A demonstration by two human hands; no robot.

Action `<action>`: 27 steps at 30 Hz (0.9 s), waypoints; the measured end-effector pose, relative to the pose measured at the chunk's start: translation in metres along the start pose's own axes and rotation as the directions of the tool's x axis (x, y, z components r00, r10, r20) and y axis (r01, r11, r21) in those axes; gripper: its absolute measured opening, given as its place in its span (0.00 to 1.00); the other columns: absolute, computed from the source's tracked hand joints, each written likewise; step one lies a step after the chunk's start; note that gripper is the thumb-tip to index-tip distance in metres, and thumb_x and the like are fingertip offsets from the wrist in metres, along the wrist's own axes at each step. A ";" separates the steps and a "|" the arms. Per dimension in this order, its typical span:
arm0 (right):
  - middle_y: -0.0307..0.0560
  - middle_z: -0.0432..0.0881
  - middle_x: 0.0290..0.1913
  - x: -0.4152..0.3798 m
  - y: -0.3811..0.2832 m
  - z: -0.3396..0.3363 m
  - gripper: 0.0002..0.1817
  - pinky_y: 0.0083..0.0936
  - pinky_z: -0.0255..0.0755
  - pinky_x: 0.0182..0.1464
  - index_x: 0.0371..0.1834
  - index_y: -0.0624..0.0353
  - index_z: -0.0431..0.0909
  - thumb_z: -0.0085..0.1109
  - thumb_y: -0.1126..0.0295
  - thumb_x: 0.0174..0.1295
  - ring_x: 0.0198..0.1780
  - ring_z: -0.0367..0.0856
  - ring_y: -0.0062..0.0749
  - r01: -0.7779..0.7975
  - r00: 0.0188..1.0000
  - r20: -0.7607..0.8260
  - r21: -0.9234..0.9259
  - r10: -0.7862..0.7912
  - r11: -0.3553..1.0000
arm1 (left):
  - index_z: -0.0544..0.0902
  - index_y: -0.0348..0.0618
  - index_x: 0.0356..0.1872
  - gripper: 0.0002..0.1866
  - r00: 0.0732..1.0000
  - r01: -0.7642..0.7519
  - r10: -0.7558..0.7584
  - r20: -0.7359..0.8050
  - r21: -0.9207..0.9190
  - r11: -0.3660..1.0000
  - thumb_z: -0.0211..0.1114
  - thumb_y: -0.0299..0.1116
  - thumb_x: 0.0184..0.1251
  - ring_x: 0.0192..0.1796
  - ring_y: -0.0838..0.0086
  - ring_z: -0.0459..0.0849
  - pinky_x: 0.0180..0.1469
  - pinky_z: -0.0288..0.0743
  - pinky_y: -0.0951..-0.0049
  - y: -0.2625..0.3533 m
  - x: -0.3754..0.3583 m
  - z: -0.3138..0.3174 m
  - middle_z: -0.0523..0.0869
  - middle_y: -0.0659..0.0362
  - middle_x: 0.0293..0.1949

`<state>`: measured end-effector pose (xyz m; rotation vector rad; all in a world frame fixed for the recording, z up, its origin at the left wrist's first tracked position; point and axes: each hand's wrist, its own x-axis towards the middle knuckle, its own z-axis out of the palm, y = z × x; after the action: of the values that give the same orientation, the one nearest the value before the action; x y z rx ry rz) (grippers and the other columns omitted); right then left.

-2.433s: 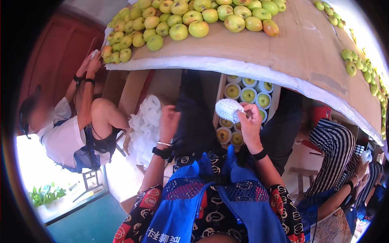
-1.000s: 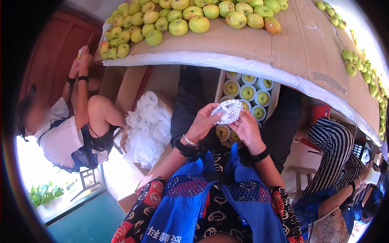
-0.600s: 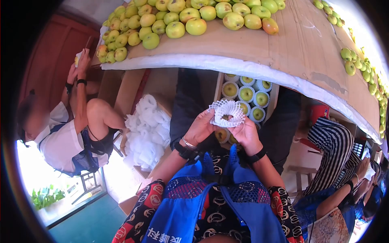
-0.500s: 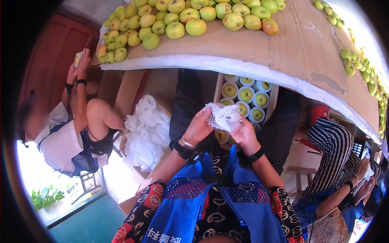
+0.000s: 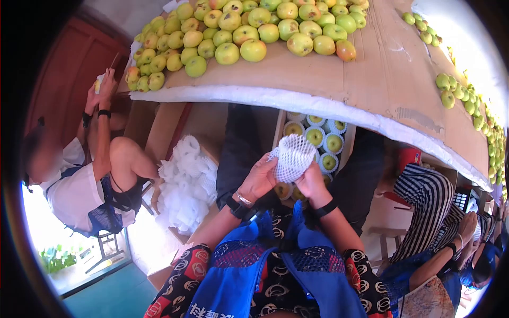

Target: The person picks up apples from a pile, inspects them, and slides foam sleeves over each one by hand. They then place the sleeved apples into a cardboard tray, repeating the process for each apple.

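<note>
A white foam fruit net (image 5: 293,156) is held up between my two hands, its mesh standing up as a rounded sleeve. My left hand (image 5: 260,177) pinches its left edge, and my right hand (image 5: 313,182) grips the lower right side. Whether anything sits inside the net cannot be made out. Just beyond and below the hands, a cardboard box (image 5: 279,125) holds rows of green apples (image 5: 315,137) in foam nets. My hands and the raised net cover part of these rows.
A cardboard-covered table (image 5: 366,69) with a white padded edge overhangs the box, bearing a heap of loose apples (image 5: 253,50). A pile of white foam nets (image 5: 185,185) lies at left. One person (image 5: 122,159) sits at left; another in striped trousers (image 5: 427,204) sits at right.
The foam net has gone from flattened and crumpled to a taller, rounded sleeve. My right hand has turned lower on its side. The whole view has shifted slightly.
</note>
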<state>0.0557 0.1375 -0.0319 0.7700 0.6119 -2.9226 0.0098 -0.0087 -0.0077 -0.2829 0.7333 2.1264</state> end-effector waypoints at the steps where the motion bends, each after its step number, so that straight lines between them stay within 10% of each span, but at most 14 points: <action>1: 0.48 0.72 0.57 0.003 0.008 -0.004 0.17 0.32 0.70 0.56 0.57 0.59 0.66 0.40 0.65 0.69 0.56 0.73 0.34 0.091 0.995 0.043 -0.166 -0.085 0.982 | 0.67 0.37 0.57 0.16 0.997 -0.070 0.071 -0.025 0.020 0.997 0.48 0.26 0.69 0.55 0.67 0.76 0.59 0.70 0.64 0.003 0.002 0.005 0.76 0.54 0.53; 4: 0.49 0.66 0.61 0.014 0.000 -0.029 0.21 0.32 0.65 0.60 0.62 0.58 0.60 0.45 0.69 0.66 0.61 0.67 0.38 0.432 0.899 0.281 -0.690 -0.335 0.581 | 0.69 0.36 0.54 0.15 0.968 -0.230 0.240 -0.069 0.133 0.964 0.48 0.26 0.69 0.52 0.70 0.77 0.56 0.72 0.68 0.014 -0.001 0.016 0.78 0.56 0.49; 6: 0.50 0.64 0.63 0.001 -0.026 -0.007 0.27 0.33 0.66 0.59 0.66 0.57 0.54 0.49 0.68 0.64 0.61 0.67 0.38 0.117 0.992 -0.034 -0.021 -0.118 0.993 | 0.70 0.36 0.53 0.14 0.943 -0.303 0.324 -0.074 0.209 0.930 0.48 0.25 0.68 0.51 0.72 0.78 0.54 0.72 0.69 0.018 -0.003 0.015 0.79 0.57 0.47; 7: 0.50 0.64 0.63 0.004 -0.025 -0.009 0.27 0.33 0.66 0.59 0.66 0.57 0.54 0.49 0.68 0.64 0.61 0.67 0.38 0.126 0.992 -0.022 -0.027 -0.126 0.992 | 0.72 0.37 0.52 0.13 0.941 -0.308 0.336 -0.044 0.304 0.902 0.49 0.24 0.68 0.49 0.74 0.78 0.53 0.73 0.72 0.019 -0.004 0.011 0.79 0.58 0.45; 9: 0.53 0.61 0.64 0.005 -0.018 0.007 0.37 0.34 0.62 0.61 0.68 0.58 0.49 0.58 0.73 0.57 0.62 0.65 0.38 0.445 0.891 0.267 -0.678 -0.368 0.585 | 0.73 0.37 0.50 0.12 0.939 -0.311 0.344 -0.014 0.395 0.864 0.50 0.24 0.67 0.47 0.77 0.79 0.51 0.73 0.74 0.016 -0.006 0.011 0.80 0.60 0.44; 11: 0.54 0.62 0.63 -0.003 -0.018 0.015 0.48 0.30 0.56 0.64 0.68 0.61 0.49 0.69 0.69 0.45 0.66 0.58 0.37 0.499 0.865 0.337 -0.651 -0.371 0.572 | 0.74 0.37 0.49 0.12 0.930 -0.328 0.364 0.058 0.582 0.744 0.52 0.23 0.66 0.44 0.82 0.78 0.48 0.73 0.78 0.009 -0.006 0.014 0.81 0.62 0.42; 14: 0.51 0.71 0.54 0.005 -0.017 0.021 0.38 0.25 0.62 0.59 0.62 0.65 0.62 0.69 0.71 0.47 0.56 0.69 0.31 0.541 0.802 0.342 -0.764 -0.489 0.352 | 0.74 0.37 0.49 0.12 0.952 -0.291 0.289 0.097 0.577 0.763 0.54 0.23 0.65 0.43 0.83 0.77 0.48 0.73 0.78 0.004 -0.009 0.011 0.80 0.63 0.42; 23: 0.35 0.76 0.31 0.014 -0.021 0.015 0.09 0.17 0.69 0.36 0.35 0.63 0.71 0.61 0.74 0.54 0.33 0.73 0.16 0.461 0.845 0.160 -0.702 -0.511 0.543 | 0.71 0.38 0.52 0.15 0.954 -0.257 0.298 0.030 0.595 0.762 0.56 0.24 0.65 0.43 0.83 0.78 0.48 0.72 0.80 0.004 -0.005 -0.003 0.81 0.65 0.40; 27: 0.42 0.77 0.29 0.008 -0.037 0.026 0.08 0.20 0.70 0.35 0.36 0.63 0.72 0.59 0.74 0.55 0.31 0.76 0.21 0.476 0.777 0.278 -0.847 -0.565 0.238 | 0.58 0.37 0.63 0.37 0.909 -0.179 0.412 -0.068 0.828 0.531 0.69 0.30 0.53 0.53 0.75 0.74 0.55 0.68 0.72 0.009 -0.011 -0.005 0.75 0.57 0.52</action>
<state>0.0311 0.1620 -0.0014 0.5507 2.5904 -2.2612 0.0093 -0.0233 -0.0031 0.0956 1.9547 1.8116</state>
